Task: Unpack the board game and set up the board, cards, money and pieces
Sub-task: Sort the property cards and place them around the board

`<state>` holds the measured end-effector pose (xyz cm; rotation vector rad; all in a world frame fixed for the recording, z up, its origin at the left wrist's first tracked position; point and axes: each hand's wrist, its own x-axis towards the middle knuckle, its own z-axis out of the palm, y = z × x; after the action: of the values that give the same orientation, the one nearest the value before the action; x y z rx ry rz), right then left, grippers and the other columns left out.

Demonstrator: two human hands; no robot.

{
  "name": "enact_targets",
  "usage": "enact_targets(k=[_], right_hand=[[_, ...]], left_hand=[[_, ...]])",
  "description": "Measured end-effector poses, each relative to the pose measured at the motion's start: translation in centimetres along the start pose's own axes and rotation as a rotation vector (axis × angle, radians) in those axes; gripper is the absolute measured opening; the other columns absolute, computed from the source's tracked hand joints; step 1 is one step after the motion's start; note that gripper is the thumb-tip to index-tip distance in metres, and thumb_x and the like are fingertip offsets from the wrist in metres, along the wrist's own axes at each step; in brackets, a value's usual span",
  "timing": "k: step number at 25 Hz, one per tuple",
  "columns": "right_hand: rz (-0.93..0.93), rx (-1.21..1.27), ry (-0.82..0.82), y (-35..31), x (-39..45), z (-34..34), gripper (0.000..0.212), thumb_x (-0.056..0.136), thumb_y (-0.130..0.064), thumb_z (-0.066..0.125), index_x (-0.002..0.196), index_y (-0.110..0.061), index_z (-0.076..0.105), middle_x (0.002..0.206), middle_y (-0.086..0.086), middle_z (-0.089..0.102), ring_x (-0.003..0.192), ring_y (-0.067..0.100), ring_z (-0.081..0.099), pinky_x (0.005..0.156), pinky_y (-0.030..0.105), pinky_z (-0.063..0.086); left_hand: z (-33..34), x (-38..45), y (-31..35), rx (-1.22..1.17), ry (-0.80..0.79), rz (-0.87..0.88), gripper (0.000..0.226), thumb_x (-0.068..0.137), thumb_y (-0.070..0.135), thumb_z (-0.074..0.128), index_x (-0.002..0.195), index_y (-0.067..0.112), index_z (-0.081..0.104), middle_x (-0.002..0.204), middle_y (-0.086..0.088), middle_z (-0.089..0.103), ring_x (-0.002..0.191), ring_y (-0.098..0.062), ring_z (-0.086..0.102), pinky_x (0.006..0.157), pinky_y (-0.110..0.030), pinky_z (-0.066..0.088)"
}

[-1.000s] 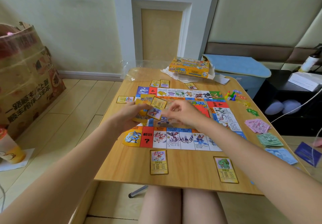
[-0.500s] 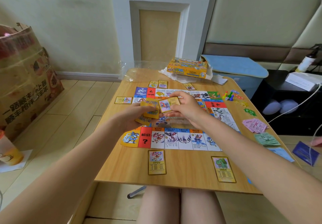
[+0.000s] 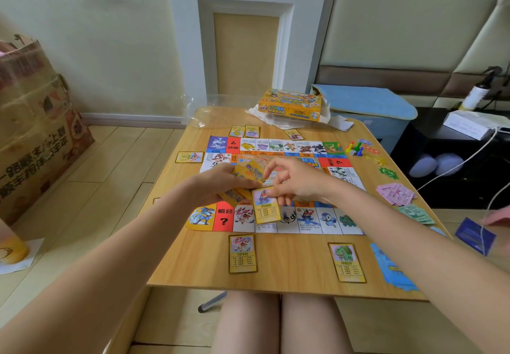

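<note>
The colourful game board [image 3: 303, 221] lies flat in the middle of the wooden table [image 3: 289, 276]. Above it my left hand [image 3: 218, 185] grips a fanned stack of yellow cards [image 3: 248, 171]. My right hand [image 3: 298, 180] pinches a single yellow card [image 3: 265, 209] with a purple creature, held over the board's near row. Two cards lie by the near edge, one [image 3: 242, 254] on the left and one [image 3: 347, 262] on the right. More cards [image 3: 244, 131] sit along the far and left sides. Money piles [image 3: 396, 193] and pawns [image 3: 354, 148] lie to the right.
The yellow game box [image 3: 291, 104] rests on white wrapping at the table's far edge. A blue-lidded bin [image 3: 372, 105] stands behind it. A cardboard box [image 3: 36, 127] and a cup [image 3: 11, 246] sit on the floor at left. Blue cards [image 3: 394, 271] lie at the near right corner.
My right hand has brought its single card down and toward me, from the board's middle to over the near row. My left hand still holds the card stack.
</note>
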<state>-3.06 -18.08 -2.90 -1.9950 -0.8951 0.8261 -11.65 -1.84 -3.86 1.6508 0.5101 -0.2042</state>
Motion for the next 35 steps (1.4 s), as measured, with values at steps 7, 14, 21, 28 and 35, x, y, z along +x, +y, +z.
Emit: enact_targets(k=[7, 14, 21, 28, 35], right_hand=[[0.000, -0.007, -0.030, 1.2, -1.0, -0.2, 0.010, 0.086, 0.004, 0.060, 0.084, -0.006, 0.057, 0.066, 0.012, 0.066, 0.056, 0.015, 0.067, 0.056, 0.021, 0.056], [0.002, -0.028, -0.017, 1.2, -1.4, -0.1, 0.011, 0.088, 0.004, 0.058, 0.082, -0.006, 0.058, 0.061, 0.006, 0.067, 0.056, 0.014, 0.067, 0.055, 0.020, 0.055], [0.029, 0.011, 0.037, 1.9, -1.7, -0.7, 0.007, 0.084, 0.000, 0.065, 0.083, -0.004, 0.060, 0.071, 0.018, 0.068, 0.057, 0.019, 0.066, 0.056, 0.022, 0.056], [0.064, -0.007, 0.017, 3.2, -2.0, -1.7, 0.006, 0.083, 0.000, 0.066, 0.079, -0.002, 0.062, 0.060, 0.007, 0.068, 0.052, 0.014, 0.066, 0.053, 0.021, 0.055], [0.107, 0.156, 0.090, 3.9, -1.6, -2.1, 0.034, 0.089, -0.032, 0.059, 0.084, 0.001, 0.065, 0.079, 0.023, 0.069, 0.057, 0.020, 0.068, 0.055, 0.022, 0.056]], left_hand=[[-0.5, -0.5, -1.2, -0.036, 0.057, -0.020, 0.017, 0.083, 0.009, 0.066, 0.094, 0.007, 0.053, 0.082, -0.007, 0.069, 0.073, -0.020, 0.067, 0.061, -0.028, 0.055], [-0.5, -0.9, -1.1, -0.031, 0.057, -0.013, 0.015, 0.083, 0.011, 0.066, 0.090, 0.011, 0.053, 0.071, -0.003, 0.071, 0.065, -0.015, 0.069, 0.065, -0.030, 0.056], [-0.1, -0.3, -1.2, -0.070, 0.016, -0.013, 0.015, 0.086, 0.009, 0.063, 0.096, 0.007, 0.052, 0.063, 0.000, 0.071, 0.057, -0.012, 0.068, 0.056, -0.025, 0.056], [0.7, 1.1, -1.4, -0.074, -0.067, -0.020, 0.033, 0.085, 0.009, 0.064, 0.114, -0.004, 0.056, 0.097, -0.015, 0.069, 0.076, -0.021, 0.067, 0.057, -0.027, 0.055], [1.6, 2.1, -1.3, -0.050, -0.018, -0.018, 0.018, 0.084, 0.009, 0.065, 0.100, 0.004, 0.057, 0.087, -0.010, 0.066, 0.074, -0.021, 0.064, 0.059, -0.028, 0.054]])
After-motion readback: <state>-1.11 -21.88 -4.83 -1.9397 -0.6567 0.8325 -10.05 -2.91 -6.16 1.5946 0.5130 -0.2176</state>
